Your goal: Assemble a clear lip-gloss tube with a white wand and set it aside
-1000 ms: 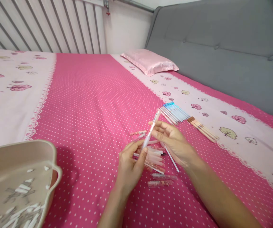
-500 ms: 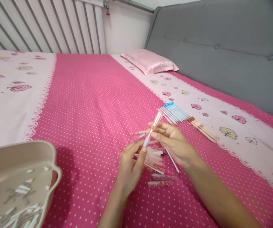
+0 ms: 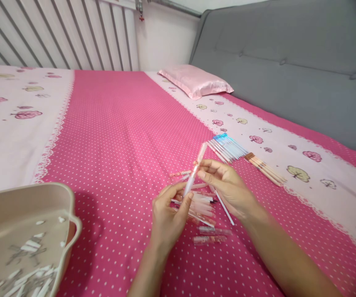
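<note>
A slim pen (image 3: 199, 156) with a whitish lower barrel and a clear pinkish upper end is held up at a slant above the bedspread. My left hand (image 3: 172, 208) pinches its lower end between thumb and fingers. My right hand (image 3: 219, 178) is closed round its middle with thumb and fingertips. Beneath my hands lies a loose pile of pale pink pen parts (image 3: 201, 205), partly hidden by them. A thin white stick (image 3: 225, 207) lies under my right hand. Nearer me are clear printed pen tubes (image 3: 210, 239), and another printed tube (image 3: 179, 174) lies beyond my left hand.
Blue-ended pens (image 3: 229, 146) lie in a row at the right, beside several tan pens (image 3: 266, 168). A beige basin (image 3: 68, 206) at the lower left holds small white and grey pieces. The pink dotted bedspread (image 3: 119, 123) stretches back to a pillow (image 3: 196, 80) and grey headboard (image 3: 289, 49).
The pen in my hands has shifted slightly left and its upper end looks more solid. My left hand has moved a little left; both hands keep hold of the pen.
</note>
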`<control>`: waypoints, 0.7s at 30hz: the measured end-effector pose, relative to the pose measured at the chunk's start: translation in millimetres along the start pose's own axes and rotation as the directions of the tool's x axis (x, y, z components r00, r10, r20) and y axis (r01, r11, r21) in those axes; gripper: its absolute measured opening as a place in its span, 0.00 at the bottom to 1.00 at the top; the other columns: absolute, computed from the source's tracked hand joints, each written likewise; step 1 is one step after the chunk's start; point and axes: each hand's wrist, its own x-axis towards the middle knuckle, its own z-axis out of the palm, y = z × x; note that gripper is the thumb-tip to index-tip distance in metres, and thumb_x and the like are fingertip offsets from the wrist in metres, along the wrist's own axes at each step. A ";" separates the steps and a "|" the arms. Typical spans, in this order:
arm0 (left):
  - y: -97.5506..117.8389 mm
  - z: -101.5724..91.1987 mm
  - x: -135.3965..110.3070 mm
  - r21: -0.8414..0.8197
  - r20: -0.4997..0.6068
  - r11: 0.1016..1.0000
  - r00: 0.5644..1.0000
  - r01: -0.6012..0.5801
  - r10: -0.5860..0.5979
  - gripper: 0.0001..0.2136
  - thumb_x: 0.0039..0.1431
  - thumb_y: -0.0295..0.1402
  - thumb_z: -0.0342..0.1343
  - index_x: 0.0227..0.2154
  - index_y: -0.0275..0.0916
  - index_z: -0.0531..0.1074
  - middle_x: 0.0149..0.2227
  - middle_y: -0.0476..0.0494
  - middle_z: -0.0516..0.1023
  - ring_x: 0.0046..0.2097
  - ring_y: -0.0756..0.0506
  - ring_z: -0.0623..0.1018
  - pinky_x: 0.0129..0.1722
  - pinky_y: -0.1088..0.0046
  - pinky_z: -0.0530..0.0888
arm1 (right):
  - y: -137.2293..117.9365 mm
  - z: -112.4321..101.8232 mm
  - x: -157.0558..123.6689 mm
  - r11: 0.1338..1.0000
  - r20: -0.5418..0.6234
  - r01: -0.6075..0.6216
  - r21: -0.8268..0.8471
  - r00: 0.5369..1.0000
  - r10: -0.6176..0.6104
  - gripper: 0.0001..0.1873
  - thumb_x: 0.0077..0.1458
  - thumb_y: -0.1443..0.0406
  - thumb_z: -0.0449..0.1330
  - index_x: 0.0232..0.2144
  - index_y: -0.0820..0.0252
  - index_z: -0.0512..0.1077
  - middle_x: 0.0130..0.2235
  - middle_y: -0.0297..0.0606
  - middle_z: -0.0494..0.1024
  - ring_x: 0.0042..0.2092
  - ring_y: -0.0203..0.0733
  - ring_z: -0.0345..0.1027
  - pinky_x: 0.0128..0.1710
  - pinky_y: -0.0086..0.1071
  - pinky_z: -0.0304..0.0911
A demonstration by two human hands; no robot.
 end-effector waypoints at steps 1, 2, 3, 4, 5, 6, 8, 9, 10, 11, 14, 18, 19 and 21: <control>0.1 -0.1 -0.4 -0.012 0.022 1.000 1.000 0.003 -0.002 0.10 0.55 0.33 0.55 0.39 0.38 0.74 0.29 0.48 0.73 0.30 0.50 0.70 0.32 0.76 0.68 | 0.2 -0.1 0.0 1.000 0.002 0.015 -0.002 1.000 -0.015 0.15 0.45 0.63 0.65 0.37 0.57 0.72 0.37 0.35 0.74 0.38 0.34 0.68 0.38 0.28 0.66; 0.3 -0.2 -0.8 -0.026 0.047 1.000 0.999 0.004 -0.003 0.10 0.55 0.33 0.55 0.39 0.38 0.74 0.29 0.48 0.74 0.30 0.50 0.70 0.32 0.76 0.68 | 0.3 -0.2 0.0 1.000 0.012 0.031 -0.002 0.999 -0.031 0.15 0.45 0.63 0.65 0.38 0.57 0.72 0.39 0.35 0.74 0.40 0.35 0.68 0.40 0.29 0.65; 0.8 -0.4 -1.1 -0.039 0.076 0.999 0.997 0.007 -0.004 0.10 0.56 0.33 0.54 0.40 0.38 0.74 0.30 0.47 0.74 0.30 0.50 0.70 0.32 0.76 0.68 | 0.2 -0.4 0.1 0.999 0.030 0.039 0.002 0.999 -0.039 0.15 0.46 0.63 0.65 0.39 0.57 0.72 0.40 0.36 0.74 0.43 0.36 0.68 0.43 0.30 0.65; 1.5 -0.6 -1.4 -0.053 0.103 0.999 0.995 0.010 -0.005 0.11 0.56 0.34 0.54 0.40 0.38 0.74 0.30 0.47 0.74 0.31 0.50 0.70 0.32 0.76 0.68 | -0.1 -0.6 0.1 0.999 0.053 0.038 0.008 0.998 -0.038 0.15 0.47 0.63 0.64 0.40 0.57 0.72 0.41 0.37 0.74 0.44 0.37 0.68 0.44 0.31 0.64; 2.4 -0.9 -1.7 -0.069 0.130 0.997 0.991 0.018 -0.008 0.11 0.57 0.34 0.53 0.41 0.38 0.74 0.30 0.47 0.75 0.31 0.50 0.70 0.32 0.75 0.67 | -0.6 -0.8 0.0 1.000 0.078 0.026 0.016 0.997 -0.027 0.15 0.47 0.63 0.64 0.40 0.56 0.72 0.40 0.37 0.75 0.44 0.37 0.68 0.45 0.32 0.64; 3.5 -1.4 -1.9 -0.088 0.153 0.996 0.988 0.032 -0.019 0.11 0.57 0.34 0.53 0.42 0.38 0.74 0.30 0.47 0.75 0.31 0.50 0.71 0.32 0.75 0.68 | -1.3 -1.0 0.0 1.000 0.097 0.009 0.025 0.995 -0.012 0.15 0.48 0.63 0.63 0.41 0.56 0.72 0.39 0.37 0.76 0.43 0.37 0.68 0.45 0.33 0.64; 5.9 -2.4 -2.5 -0.152 0.195 0.984 0.979 0.097 -0.066 0.12 0.57 0.35 0.53 0.42 0.37 0.74 0.31 0.46 0.76 0.33 0.49 0.72 0.34 0.74 0.68 | -3.1 -1.5 -0.3 0.999 0.119 -0.018 0.044 0.993 0.013 0.15 0.49 0.63 0.63 0.41 0.56 0.72 0.37 0.36 0.77 0.41 0.36 0.69 0.44 0.32 0.64; 7.2 -2.9 -2.7 -0.197 0.223 0.969 0.970 0.146 -0.100 0.13 0.57 0.36 0.53 0.42 0.37 0.74 0.32 0.45 0.76 0.33 0.48 0.72 0.35 0.73 0.68 | -4.1 -1.7 -0.5 0.998 0.124 -0.025 0.051 0.992 0.019 0.14 0.49 0.63 0.63 0.41 0.56 0.72 0.36 0.35 0.77 0.39 0.35 0.70 0.43 0.32 0.64; 8.3 -3.4 -2.8 -0.249 0.258 0.947 0.957 0.201 -0.135 0.13 0.58 0.37 0.52 0.41 0.37 0.74 0.32 0.45 0.76 0.34 0.48 0.73 0.36 0.73 0.68 | -5.0 -1.8 -0.8 0.998 0.126 -0.028 0.059 0.992 0.021 0.14 0.49 0.64 0.62 0.41 0.56 0.73 0.36 0.35 0.77 0.39 0.35 0.70 0.43 0.31 0.64; 9.3 -3.9 -2.8 -0.302 0.295 0.918 0.941 0.255 -0.164 0.13 0.59 0.37 0.51 0.41 0.38 0.74 0.32 0.45 0.77 0.34 0.48 0.74 0.36 0.73 0.68 | -5.8 -1.9 -1.1 0.997 0.133 -0.033 0.068 0.991 0.024 0.14 0.50 0.64 0.62 0.41 0.55 0.73 0.36 0.35 0.77 0.39 0.34 0.70 0.43 0.31 0.64; 11.3 -5.1 -1.9 -0.439 0.378 0.824 0.906 0.358 -0.192 0.14 0.61 0.38 0.47 0.40 0.38 0.75 0.30 0.46 0.77 0.32 0.49 0.74 0.35 0.73 0.68 | -7.5 -1.9 -2.6 0.991 0.200 -0.080 0.109 0.978 0.057 0.13 0.51 0.65 0.61 0.42 0.56 0.73 0.37 0.35 0.77 0.40 0.34 0.70 0.44 0.31 0.64; 13.6 -6.7 -0.6 -0.527 0.471 0.730 0.865 0.434 -0.174 0.14 0.62 0.36 0.47 0.39 0.37 0.75 0.25 0.47 0.77 0.29 0.49 0.74 0.34 0.73 0.68 | -8.7 -1.2 -4.7 0.967 0.345 -0.208 0.144 0.927 0.148 0.15 0.52 0.66 0.60 0.44 0.58 0.71 0.40 0.38 0.76 0.36 0.34 0.71 0.33 0.28 0.68; 14.4 -7.1 -0.5 -0.536 0.496 0.712 0.852 0.454 -0.170 0.13 0.62 0.36 0.47 0.39 0.38 0.75 0.25 0.46 0.77 0.29 0.49 0.74 0.34 0.73 0.69 | -9.1 -0.9 -5.1 0.961 0.373 -0.232 0.148 0.914 0.163 0.15 0.53 0.66 0.59 0.44 0.58 0.71 0.39 0.38 0.76 0.34 0.33 0.70 0.29 0.27 0.68; 16.0 -7.6 -0.6 -0.549 0.525 0.681 0.834 0.485 -0.171 0.12 0.61 0.35 0.48 0.39 0.38 0.76 0.26 0.46 0.77 0.30 0.49 0.75 0.35 0.73 0.69 | -9.6 -0.3 -5.6 0.952 0.415 -0.261 0.157 0.892 0.176 0.15 0.53 0.66 0.59 0.45 0.59 0.70 0.38 0.38 0.75 0.31 0.32 0.70 0.24 0.25 0.66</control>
